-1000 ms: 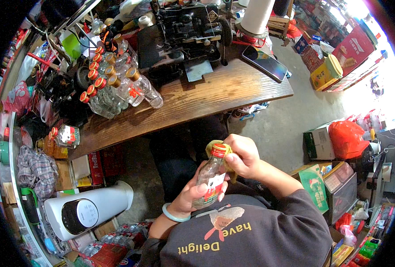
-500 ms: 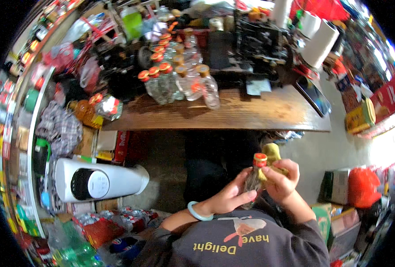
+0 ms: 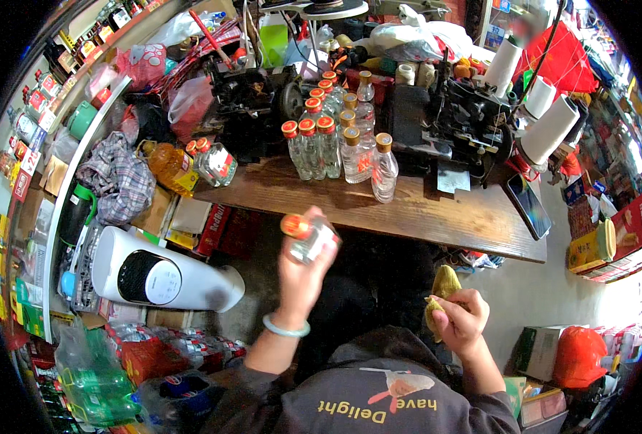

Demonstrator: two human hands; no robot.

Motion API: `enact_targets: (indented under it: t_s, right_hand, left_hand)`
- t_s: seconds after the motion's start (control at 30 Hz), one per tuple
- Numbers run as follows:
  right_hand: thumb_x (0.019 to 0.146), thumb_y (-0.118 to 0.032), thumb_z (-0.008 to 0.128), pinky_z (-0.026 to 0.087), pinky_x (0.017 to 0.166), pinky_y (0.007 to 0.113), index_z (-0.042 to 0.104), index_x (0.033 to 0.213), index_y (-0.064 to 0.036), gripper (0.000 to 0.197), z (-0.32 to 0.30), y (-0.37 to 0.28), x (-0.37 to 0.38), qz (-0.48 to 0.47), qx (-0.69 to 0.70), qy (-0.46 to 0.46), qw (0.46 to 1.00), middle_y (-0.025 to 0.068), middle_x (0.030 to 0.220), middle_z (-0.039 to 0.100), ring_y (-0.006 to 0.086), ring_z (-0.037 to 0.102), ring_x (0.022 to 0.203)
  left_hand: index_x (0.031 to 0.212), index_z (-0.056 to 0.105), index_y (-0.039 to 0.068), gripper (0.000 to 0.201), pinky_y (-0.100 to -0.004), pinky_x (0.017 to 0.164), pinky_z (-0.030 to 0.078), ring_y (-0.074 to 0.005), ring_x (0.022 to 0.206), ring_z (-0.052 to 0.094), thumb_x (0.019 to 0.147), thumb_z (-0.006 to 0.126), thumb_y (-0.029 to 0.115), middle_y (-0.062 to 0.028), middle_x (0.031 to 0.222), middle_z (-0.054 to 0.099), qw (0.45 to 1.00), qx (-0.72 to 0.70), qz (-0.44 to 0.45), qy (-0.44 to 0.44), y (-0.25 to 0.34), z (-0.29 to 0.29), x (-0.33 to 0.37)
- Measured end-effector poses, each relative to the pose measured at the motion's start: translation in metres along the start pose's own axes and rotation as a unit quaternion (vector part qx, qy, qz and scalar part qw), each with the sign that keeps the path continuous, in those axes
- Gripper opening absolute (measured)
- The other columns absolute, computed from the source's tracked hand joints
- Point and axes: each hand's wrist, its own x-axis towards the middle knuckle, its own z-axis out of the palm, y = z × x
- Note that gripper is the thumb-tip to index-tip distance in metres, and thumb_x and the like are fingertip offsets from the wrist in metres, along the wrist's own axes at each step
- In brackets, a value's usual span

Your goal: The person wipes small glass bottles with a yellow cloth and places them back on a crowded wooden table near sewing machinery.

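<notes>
My left hand [image 3: 301, 273], with a pale bangle at its wrist, is closed around a small clear glass bottle [image 3: 315, 244] with a red-orange cap. It holds the bottle tilted in front of the wooden table's near edge; both are slightly blurred. Over my lap at the right, my right hand [image 3: 467, 320] grips a yellowish cloth [image 3: 447, 281], part of which sticks up above the fingers. Past the left hand, red-capped clear bottles [image 3: 308, 150] stand in rows on the table. Gold-capped clear bottles [image 3: 384, 173] stand beside them.
Shorter red-capped bottles [image 3: 216, 164] sit at the left end of the wooden table [image 3: 437, 217]. Black sewing machines [image 3: 473, 108] stand behind, with white thread cones [image 3: 550, 130] at the right. A phone [image 3: 528, 207] lies by the right edge. A white appliance [image 3: 191, 278] is at the left.
My left hand has moved up and left toward the table, carrying the bottle away from the cloth. My right hand stays near my lap with the cloth, slightly lower in view.
</notes>
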Motion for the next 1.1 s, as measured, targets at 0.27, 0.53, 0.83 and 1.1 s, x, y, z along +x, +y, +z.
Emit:
enact_targets:
  t_s: [0.27, 0.53, 0.83, 1.1]
  right_hand:
    - [0.073, -0.019, 0.076, 0.048, 0.052, 0.031, 0.074, 0.085, -0.0101, 0.015, 0.011, 0.006, 0.002, 0.015, 0.029, -0.002, 0.999, 0.0065, 0.077, 0.058, 0.0196, 0.058, 0.058]
    - [0.075, -0.019, 0.075, 0.048, 0.052, 0.031, 0.073, 0.084, -0.0092, 0.013, 0.015, 0.009, 0.002, 0.041, 0.051, -0.007, 0.998, 0.0076, 0.079, 0.058, 0.0202, 0.058, 0.057]
    - [0.076, -0.017, 0.074, 0.048, 0.052, 0.031, 0.072, 0.083, -0.0084, 0.012, 0.018, 0.014, -0.001, 0.048, 0.059, -0.005, 0.997, 0.0082, 0.078, 0.058, 0.0212, 0.058, 0.057]
    - [0.076, -0.015, 0.073, 0.048, 0.054, 0.030, 0.072, 0.083, -0.0075, 0.010, 0.019, 0.015, -0.006, 0.081, 0.105, -0.011, 0.991, 0.0086, 0.077, 0.058, 0.0205, 0.058, 0.060]
  left_hand:
    - [0.118, 0.044, 0.002, 0.041, -0.0344, 0.092, 0.043, -0.0178, 0.102, 0.053, 0.088, 0.069, 0.013, -0.0091, 0.114, 0.054, 0.924, 0.205, 0.196, 0.256, -0.017, -0.100, 0.112]
    - [0.119, 0.045, -0.003, 0.048, -0.0430, 0.097, 0.037, -0.0311, 0.110, 0.047, 0.086, 0.070, 0.021, -0.0192, 0.115, 0.047, 0.834, 0.375, 0.225, 0.336, -0.044, -0.134, 0.154]
    - [0.126, 0.034, -0.004, 0.067, -0.0421, 0.098, 0.037, -0.0303, 0.107, 0.047, 0.078, 0.077, 0.016, -0.0187, 0.115, 0.046, 0.830, 0.327, 0.293, 0.345, -0.060, -0.130, 0.142]
    - [0.101, 0.056, 0.006, 0.031, -0.0417, 0.085, 0.037, -0.0247, 0.086, 0.058, 0.084, 0.071, 0.027, -0.0057, 0.090, 0.062, 0.745, 0.506, 0.239, 0.363, -0.069, -0.155, 0.125]
